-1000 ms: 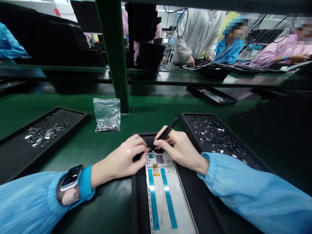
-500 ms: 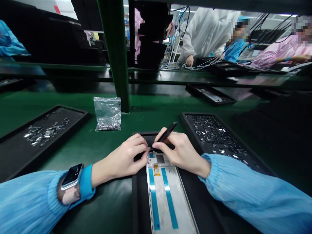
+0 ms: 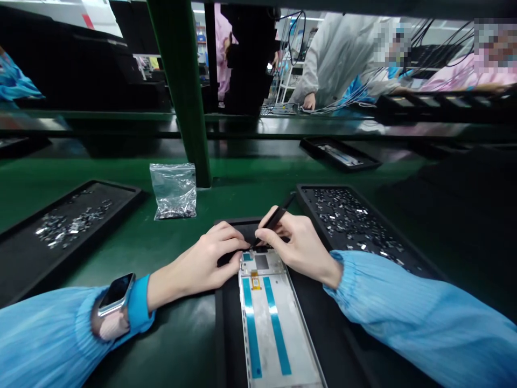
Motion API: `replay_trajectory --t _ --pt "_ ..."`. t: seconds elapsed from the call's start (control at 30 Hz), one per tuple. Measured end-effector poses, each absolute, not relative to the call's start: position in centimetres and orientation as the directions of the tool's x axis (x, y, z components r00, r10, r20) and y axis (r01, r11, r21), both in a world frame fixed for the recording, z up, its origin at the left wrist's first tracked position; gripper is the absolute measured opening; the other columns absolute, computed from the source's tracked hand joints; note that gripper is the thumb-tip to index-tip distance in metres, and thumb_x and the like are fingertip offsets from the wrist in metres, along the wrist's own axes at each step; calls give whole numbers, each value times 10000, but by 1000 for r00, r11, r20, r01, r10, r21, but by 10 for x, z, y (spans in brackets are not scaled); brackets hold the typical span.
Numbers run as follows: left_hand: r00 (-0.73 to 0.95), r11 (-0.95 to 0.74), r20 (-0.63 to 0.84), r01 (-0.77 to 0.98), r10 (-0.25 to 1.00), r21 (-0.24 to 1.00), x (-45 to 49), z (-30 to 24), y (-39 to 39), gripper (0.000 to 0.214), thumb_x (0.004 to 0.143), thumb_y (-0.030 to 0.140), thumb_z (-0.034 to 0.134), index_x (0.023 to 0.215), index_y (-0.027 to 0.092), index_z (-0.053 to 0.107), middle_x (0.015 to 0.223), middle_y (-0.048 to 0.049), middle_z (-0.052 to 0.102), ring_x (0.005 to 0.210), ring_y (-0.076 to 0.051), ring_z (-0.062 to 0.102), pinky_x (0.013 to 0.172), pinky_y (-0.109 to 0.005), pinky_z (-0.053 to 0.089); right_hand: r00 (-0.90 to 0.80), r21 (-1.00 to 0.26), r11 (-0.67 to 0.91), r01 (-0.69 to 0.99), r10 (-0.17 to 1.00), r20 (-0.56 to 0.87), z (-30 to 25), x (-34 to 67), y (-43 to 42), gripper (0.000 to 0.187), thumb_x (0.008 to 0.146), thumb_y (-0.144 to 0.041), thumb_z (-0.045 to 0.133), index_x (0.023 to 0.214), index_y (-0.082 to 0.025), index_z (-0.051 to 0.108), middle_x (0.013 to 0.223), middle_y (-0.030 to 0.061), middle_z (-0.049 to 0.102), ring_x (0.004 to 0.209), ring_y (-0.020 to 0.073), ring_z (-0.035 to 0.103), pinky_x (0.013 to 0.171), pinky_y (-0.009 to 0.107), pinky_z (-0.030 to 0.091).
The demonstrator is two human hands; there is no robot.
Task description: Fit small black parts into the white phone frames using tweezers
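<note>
A silvery phone frame (image 3: 260, 323) with two blue strips and a small orange flex piece lies lengthwise in a black foam tray (image 3: 230, 345). At its top left corner my left hand (image 3: 214, 256) is closed, thumb and fingertips pinching the edge; anything tiny between them is hidden. Slim black tweezers (image 3: 278, 213) slant from my right hand (image 3: 301, 245), which is closed around them like a pen. Their tip points down at the frame's top edge, close to my left fingertips. What the tip touches is too small to make out.
Black trays with many small metal parts lie at left (image 3: 109, 188) and right (image 3: 343, 196). A clear zip bag (image 3: 173, 188) of parts stands by the green post (image 3: 180, 91). Another tray (image 3: 341, 153) sits farther back. Co-workers (image 3: 335, 59) are beyond the bench, near hanging cables.
My view has shifted slightly. The tweezers lean lower, with their tip now visible at the frame's top edge. The left hand keeps its place. Behind, a row of black trays now shows at right.
</note>
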State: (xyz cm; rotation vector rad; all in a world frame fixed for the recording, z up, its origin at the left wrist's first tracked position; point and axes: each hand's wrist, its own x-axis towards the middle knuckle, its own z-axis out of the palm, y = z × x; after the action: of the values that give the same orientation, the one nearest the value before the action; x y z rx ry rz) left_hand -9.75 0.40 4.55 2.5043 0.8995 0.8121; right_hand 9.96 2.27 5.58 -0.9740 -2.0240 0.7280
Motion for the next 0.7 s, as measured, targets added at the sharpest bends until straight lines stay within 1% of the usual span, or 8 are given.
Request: replay_trajectory --t 0.2,0.4,0.47,0.57,0.7 --pt "633 -729 390 457 669 509 -97 47 4 223 845 119 444 987 140 615 948 -72 600 935 -183 518 817 -325 478 -431 -737 568 367 806 406 57 97 23 108 828 -182 550 728 -142 547 674 6 587 607 110 595 553 203 468" --pt "670 -730 333 483 663 483 -96 51 2 207 863 114 426 968 131 605 951 -78 571 933 -182 483 822 -320 450 -492 -651 656 383 741 457 56 96 23 99 815 -145 557 716 -139 559 678 7 581 610 110 560 577 224 444" --pt "685 -733 310 494 659 467 -95 52 2 198 870 119 420 945 124 602 942 -78 562 925 -183 473 820 -323 441 -483 -668 649 363 745 461 56 97 23 96 816 -146 557 720 -141 553 674 3 580 603 106 565 566 215 449" --pt "692 -735 303 493 656 466 -94 53 3 190 869 114 416 926 115 598 932 -76 553 913 -179 466 815 -323 434 -435 -724 592 354 789 434 57 97 22 101 826 -174 552 730 -145 548 668 1 580 593 104 584 548 202 465" --pt "686 -733 312 487 657 474 -94 53 4 180 862 105 422 918 115 593 928 -73 551 910 -175 469 814 -314 434 -420 -726 577 374 803 422 56 97 22 102 822 -181 558 725 -149 553 669 2 584 601 109 593 556 203 477"
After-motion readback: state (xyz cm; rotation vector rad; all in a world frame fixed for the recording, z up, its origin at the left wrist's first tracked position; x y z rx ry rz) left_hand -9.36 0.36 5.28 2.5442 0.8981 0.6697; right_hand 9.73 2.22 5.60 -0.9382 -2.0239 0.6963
